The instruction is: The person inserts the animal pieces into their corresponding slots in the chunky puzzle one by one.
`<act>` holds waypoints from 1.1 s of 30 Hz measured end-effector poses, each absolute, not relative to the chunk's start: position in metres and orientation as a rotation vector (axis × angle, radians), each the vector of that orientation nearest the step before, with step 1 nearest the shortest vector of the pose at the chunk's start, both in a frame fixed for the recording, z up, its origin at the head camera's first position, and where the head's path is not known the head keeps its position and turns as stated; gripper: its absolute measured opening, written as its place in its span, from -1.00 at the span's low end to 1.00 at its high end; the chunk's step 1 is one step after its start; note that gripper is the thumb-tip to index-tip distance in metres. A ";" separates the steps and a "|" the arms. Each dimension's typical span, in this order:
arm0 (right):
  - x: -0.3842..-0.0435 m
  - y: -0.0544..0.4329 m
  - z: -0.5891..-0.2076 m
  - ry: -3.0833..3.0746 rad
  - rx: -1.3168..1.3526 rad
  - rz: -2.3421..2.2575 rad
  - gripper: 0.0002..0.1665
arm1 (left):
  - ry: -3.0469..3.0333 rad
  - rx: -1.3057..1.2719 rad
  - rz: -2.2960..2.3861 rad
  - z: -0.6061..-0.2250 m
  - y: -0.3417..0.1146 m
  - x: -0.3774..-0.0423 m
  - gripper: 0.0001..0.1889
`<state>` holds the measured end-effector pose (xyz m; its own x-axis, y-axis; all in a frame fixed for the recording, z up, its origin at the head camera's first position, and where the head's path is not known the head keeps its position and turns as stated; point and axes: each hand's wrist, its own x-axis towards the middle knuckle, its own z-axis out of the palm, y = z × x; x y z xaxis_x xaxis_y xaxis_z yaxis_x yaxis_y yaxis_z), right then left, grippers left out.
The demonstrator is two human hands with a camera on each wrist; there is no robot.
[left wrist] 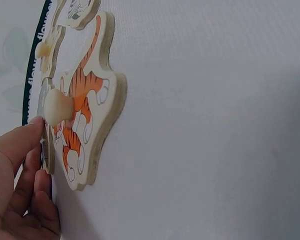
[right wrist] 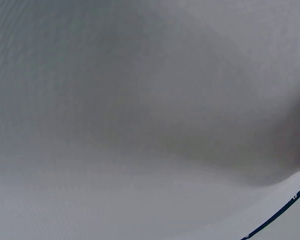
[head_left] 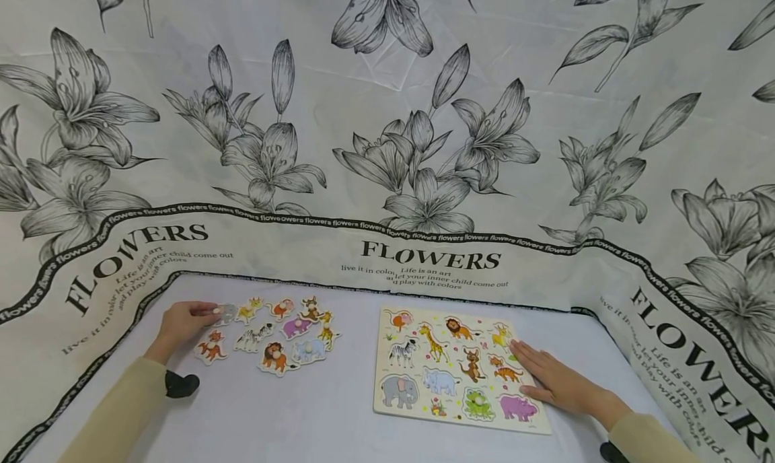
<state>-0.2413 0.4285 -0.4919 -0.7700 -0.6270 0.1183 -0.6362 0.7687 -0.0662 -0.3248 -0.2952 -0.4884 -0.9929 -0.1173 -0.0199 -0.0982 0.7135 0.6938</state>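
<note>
My left hand (head_left: 186, 325) is at the far left of the loose wooden knob pieces. Thumb and fingers pinch the edge of a grey elephant piece (head_left: 227, 314), which is mostly hidden behind the tiger piece (left wrist: 82, 100) in the left wrist view. Near it lie a zebra piece (head_left: 254, 336), a lion piece (head_left: 275, 357), a purple hippo piece (head_left: 297, 326) and several other animals. My right hand (head_left: 560, 381) rests with straight fingers on the right edge of the animal puzzle board (head_left: 418, 417). A frog piece (head_left: 478, 404) with a knob sits in the board.
A white cloth (head_left: 290, 422) covers the table. Behind it and at both sides rises a flower-printed curtain (head_left: 387, 180) with a dark trim. The right wrist view is mostly blurred pale cloth.
</note>
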 end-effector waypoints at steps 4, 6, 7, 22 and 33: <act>-0.241 0.429 -0.492 -2.864 1.033 0.137 -0.18 | -2.876 0.217 -1.166 -0.490 -0.293 -0.326 -0.54; -0.241 0.429 -0.492 -2.860 1.038 0.135 -0.18 | -2.870 0.231 -1.161 -0.490 -0.292 -0.326 -0.55; -0.241 0.429 -0.492 -2.860 1.038 0.136 -0.18 | -2.865 0.236 -1.159 -0.491 -0.292 -0.326 -0.56; -0.241 0.428 -0.491 -2.901 1.023 0.194 -0.17 | -2.848 0.255 -1.061 -0.492 -0.289 -0.323 -0.57; -0.241 0.429 -0.493 -2.900 1.014 0.170 -0.17 | -2.815 0.174 -0.952 -0.489 -0.287 -0.318 -0.64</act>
<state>-0.2408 0.4288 -0.4926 -0.7807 -0.6172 0.0976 -0.6244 0.7768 -0.0823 -0.3180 -0.2873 -0.4889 -0.9797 -0.1623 0.1179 -0.0575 0.7902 0.6102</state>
